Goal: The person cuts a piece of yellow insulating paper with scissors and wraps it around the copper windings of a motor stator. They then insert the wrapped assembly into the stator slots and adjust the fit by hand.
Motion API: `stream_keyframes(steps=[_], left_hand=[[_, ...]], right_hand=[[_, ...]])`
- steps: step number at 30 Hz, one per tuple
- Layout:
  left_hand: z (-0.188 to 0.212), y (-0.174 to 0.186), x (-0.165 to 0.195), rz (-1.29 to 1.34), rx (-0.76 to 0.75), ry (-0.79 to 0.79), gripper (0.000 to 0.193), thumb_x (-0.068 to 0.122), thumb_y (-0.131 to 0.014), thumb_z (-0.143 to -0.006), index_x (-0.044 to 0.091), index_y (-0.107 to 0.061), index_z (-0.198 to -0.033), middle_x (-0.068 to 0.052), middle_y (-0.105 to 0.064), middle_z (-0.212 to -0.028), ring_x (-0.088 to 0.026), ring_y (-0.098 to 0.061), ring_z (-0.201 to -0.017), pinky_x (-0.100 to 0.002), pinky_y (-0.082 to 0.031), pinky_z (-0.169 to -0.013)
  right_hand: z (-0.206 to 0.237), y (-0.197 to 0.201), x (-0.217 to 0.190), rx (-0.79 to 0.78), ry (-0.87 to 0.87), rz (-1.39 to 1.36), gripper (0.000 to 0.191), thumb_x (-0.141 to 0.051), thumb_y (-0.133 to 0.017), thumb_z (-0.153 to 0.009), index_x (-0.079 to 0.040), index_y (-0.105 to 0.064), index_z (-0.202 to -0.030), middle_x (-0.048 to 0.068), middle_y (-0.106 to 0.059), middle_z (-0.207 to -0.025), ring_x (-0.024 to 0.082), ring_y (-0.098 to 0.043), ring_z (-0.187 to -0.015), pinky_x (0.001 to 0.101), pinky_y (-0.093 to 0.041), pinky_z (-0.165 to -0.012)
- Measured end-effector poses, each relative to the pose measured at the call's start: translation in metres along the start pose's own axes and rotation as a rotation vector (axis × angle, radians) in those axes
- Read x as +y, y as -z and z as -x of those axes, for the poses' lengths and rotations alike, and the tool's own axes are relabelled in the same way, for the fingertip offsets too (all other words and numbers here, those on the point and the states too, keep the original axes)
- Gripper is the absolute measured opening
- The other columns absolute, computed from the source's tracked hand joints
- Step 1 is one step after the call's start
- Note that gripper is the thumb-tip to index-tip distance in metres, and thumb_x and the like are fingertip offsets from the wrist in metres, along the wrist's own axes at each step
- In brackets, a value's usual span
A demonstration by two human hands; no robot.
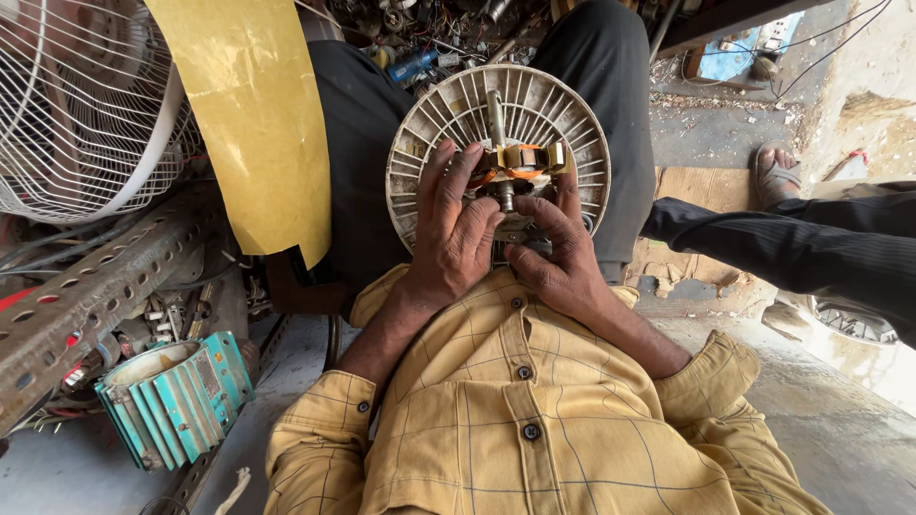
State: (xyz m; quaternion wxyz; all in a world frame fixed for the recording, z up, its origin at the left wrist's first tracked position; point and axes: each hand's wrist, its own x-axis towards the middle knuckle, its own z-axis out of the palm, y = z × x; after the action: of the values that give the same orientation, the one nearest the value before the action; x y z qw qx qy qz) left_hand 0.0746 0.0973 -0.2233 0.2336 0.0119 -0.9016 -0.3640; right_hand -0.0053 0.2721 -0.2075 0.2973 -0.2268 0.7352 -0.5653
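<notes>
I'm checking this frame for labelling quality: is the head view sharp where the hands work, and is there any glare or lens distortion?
In the head view, the left hand, right hand and the small motor on the round ribbed fan housing are sharp and evenly lit; the concrete floor at lower right is washed out by glare; wide-angle distortion bends the perforated metal bar and white fan guard.

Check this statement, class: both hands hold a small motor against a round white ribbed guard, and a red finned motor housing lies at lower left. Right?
Not quite. The head view shows the finned motor housing is teal, not red. The left hand and right hand do hold the small motor against the round white ribbed guard.
</notes>
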Motion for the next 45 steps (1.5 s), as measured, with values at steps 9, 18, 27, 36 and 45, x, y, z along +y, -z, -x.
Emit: stream_keyframes(steps=[9, 18, 27, 36, 45], left_hand=[[-0.019, 0.035, 0.011, 0.262, 0.124, 0.107, 0.022, 0.022, -0.062, -0.113, 0.004, -0.058, -0.124, -0.025, -0.033, -0.164, -0.038, -0.036, -0.157, -0.047, -0.039, -0.127], [0.003, 0.166, -0.033, -0.556, 0.166, 0.402, 0.074, 0.026, -0.083, -0.098, 0.004, -0.04, -0.154, -0.029, -0.045, -0.152, -0.047, -0.05, -0.135, -0.057, -0.043, -0.113], [-0.034, 0.152, -0.077, -0.347, 0.455, 0.216, 0.077, -0.003, -0.07, -0.089, 0.008, -0.038, -0.158, -0.024, -0.06, -0.146, -0.042, -0.066, -0.126, -0.045, -0.056, -0.105], [-0.074, 0.235, -0.079, -0.146, 0.917, 0.464, 0.058, -0.006, -0.065, -0.103, 0.011, -0.05, -0.156, -0.016, -0.056, -0.151, -0.027, -0.065, -0.133, -0.037, -0.061, -0.103], [-0.019, 0.182, -0.06, 0.082, 0.985, 0.446, 0.099, -0.015, -0.069, -0.092, 0.009, -0.012, -0.168, -0.019, -0.027, -0.169, -0.032, -0.038, -0.155, -0.044, -0.039, -0.127]], right_hand=[[0.004, 0.001, 0.014, -0.002, 0.005, 0.118, 0.049, -0.008, -0.076, -0.085, 0.003, -0.062, -0.131, 0.025, -0.016, -0.172, 0.04, -0.028, -0.161, 0.0408, -0.032, -0.125], [0.016, 0.027, 0.01, 0.037, 0.172, 0.255, 0.05, -0.006, -0.075, -0.089, 0.0, -0.064, -0.138, 0.018, -0.004, -0.178, 0.041, -0.021, -0.164, 0.0451, -0.036, -0.126], [0.018, 0.067, 0.027, 0.38, -0.009, 0.021, 0.047, -0.005, -0.075, -0.088, -0.004, -0.063, -0.133, 0.015, -0.01, -0.178, 0.033, -0.053, -0.139, 0.0389, -0.05, -0.107], [0.015, 0.074, 0.025, 0.456, 0.025, 0.061, 0.044, -0.004, -0.075, -0.09, -0.002, -0.066, -0.133, 0.02, -0.013, -0.177, 0.032, -0.061, -0.13, 0.0315, -0.06, -0.089], [0.01, 0.066, 0.026, 0.41, -0.005, 0.033, 0.047, -0.007, -0.076, -0.089, -0.004, -0.064, -0.134, 0.018, -0.007, -0.178, 0.029, -0.068, -0.117, 0.0277, -0.057, -0.084]])
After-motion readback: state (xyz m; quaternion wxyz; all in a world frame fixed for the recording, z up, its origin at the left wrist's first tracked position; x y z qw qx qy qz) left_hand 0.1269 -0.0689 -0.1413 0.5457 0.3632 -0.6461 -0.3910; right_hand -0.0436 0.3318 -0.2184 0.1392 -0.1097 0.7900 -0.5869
